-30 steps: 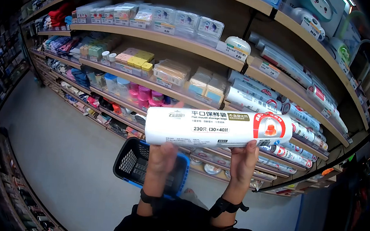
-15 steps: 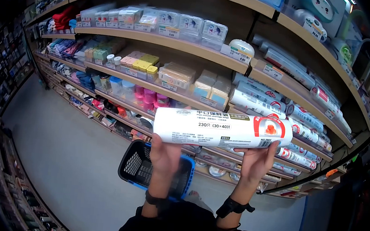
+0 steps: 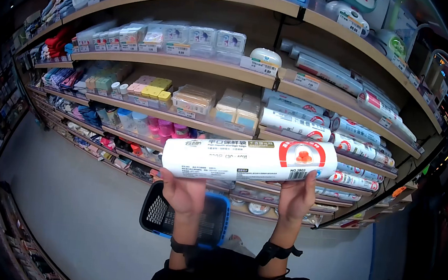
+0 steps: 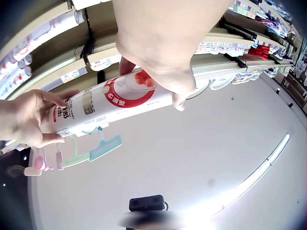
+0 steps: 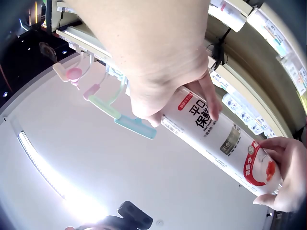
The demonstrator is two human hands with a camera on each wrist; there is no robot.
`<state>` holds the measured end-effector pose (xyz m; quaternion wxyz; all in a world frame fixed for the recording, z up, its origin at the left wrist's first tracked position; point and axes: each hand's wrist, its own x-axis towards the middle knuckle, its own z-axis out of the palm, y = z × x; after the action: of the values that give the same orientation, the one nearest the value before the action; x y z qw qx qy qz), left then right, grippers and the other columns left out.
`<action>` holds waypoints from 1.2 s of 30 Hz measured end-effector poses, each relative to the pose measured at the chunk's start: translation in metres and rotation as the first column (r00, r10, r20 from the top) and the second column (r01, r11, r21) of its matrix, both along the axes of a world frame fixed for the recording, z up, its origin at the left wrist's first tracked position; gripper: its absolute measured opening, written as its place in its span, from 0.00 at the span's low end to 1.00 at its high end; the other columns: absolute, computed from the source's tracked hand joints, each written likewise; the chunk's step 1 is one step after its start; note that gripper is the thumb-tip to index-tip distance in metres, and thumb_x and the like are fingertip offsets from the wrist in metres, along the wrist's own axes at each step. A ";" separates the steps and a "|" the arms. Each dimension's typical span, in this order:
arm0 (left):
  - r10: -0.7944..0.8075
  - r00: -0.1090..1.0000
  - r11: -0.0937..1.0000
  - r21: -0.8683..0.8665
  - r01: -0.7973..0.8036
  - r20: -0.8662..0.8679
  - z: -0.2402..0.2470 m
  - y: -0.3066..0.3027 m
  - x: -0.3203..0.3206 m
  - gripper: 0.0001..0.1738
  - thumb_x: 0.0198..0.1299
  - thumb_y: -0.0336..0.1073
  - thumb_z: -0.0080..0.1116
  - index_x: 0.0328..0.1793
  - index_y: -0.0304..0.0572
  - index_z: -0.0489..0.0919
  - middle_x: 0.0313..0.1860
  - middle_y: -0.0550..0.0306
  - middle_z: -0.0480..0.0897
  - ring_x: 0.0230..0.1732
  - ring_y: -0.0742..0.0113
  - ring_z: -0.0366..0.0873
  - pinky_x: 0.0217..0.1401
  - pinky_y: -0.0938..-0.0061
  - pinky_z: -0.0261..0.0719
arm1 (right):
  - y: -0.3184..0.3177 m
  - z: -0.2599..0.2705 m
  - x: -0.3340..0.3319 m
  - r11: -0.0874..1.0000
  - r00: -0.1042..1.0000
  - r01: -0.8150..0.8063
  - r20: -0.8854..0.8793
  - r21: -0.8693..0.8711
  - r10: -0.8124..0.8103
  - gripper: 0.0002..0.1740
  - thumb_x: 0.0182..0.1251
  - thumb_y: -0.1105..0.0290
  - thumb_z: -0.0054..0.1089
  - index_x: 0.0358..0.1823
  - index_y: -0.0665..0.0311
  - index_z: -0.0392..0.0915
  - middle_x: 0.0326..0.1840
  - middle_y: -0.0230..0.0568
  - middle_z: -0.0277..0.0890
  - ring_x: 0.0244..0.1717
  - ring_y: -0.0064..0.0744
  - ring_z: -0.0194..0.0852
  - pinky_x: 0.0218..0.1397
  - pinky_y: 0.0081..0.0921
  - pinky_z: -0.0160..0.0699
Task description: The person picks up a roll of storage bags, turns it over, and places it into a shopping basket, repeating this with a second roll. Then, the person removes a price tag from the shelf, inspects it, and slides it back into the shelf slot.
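Both hands hold a white roll of flat mouth storage bags (image 3: 254,164) crosswise in front of the chest, its printed label facing up toward the head view. My left hand (image 3: 185,194) grips the left end from below, thumb at the lower edge. Near the red circle and barcode, my right hand (image 3: 296,201) grips the other end with its thumb on the wrapper. In the right wrist view, the fingers of the right hand (image 5: 168,81) curl over the roll (image 5: 216,134). Most of the left hand's fingers are hidden behind the roll in the head view.
A black and blue shopping basket (image 3: 210,222) stands on the floor below the hands. Ahead runs a store shelf (image 3: 188,63) with boxed goods and price tags. More wrapped rolls (image 3: 295,123) lie on the shelves at right, just beyond the held one.
The roll has turned slightly in my hands, bringing more of the small lower print into view. It stays held at both ends. The head view has shifted a little against the shelves.
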<state>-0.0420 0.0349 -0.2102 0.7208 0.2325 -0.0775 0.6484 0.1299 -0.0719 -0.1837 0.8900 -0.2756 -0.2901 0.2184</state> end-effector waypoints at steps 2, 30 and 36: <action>-0.019 1.000 1.000 -0.008 0.019 -0.001 0.000 0.001 0.000 0.44 0.65 0.62 0.52 0.78 0.46 0.56 0.75 0.44 0.63 0.77 0.38 0.54 0.78 0.45 0.52 | -0.003 -0.002 0.002 1.000 0.998 -0.025 0.052 -0.012 0.025 0.32 0.76 0.52 0.44 0.72 0.66 0.56 0.66 0.50 0.69 0.62 0.44 0.74 0.55 0.44 0.84; 0.070 0.975 0.994 -0.065 -0.085 -0.211 0.015 -0.001 -0.012 0.43 0.66 0.66 0.48 0.76 0.44 0.58 0.71 0.50 0.67 0.71 0.52 0.65 0.73 0.52 0.64 | 0.009 0.012 0.001 0.996 0.994 0.070 -0.093 0.055 -0.065 0.36 0.73 0.45 0.47 0.72 0.62 0.58 0.69 0.43 0.66 0.70 0.40 0.65 0.71 0.44 0.65; 0.078 0.965 0.988 -0.109 -0.108 -0.249 0.016 0.000 -0.011 0.41 0.68 0.66 0.44 0.76 0.44 0.58 0.69 0.49 0.69 0.69 0.52 0.68 0.68 0.51 0.70 | 0.014 0.014 0.002 0.997 0.991 0.059 -0.122 0.054 -0.053 0.35 0.73 0.46 0.46 0.72 0.61 0.59 0.68 0.43 0.68 0.69 0.39 0.66 0.70 0.43 0.67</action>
<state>-0.0527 0.0345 -0.1944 0.7064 0.2696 0.0625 0.6515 0.1321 -0.0578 -0.1694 0.9193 -0.2443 -0.2340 0.2012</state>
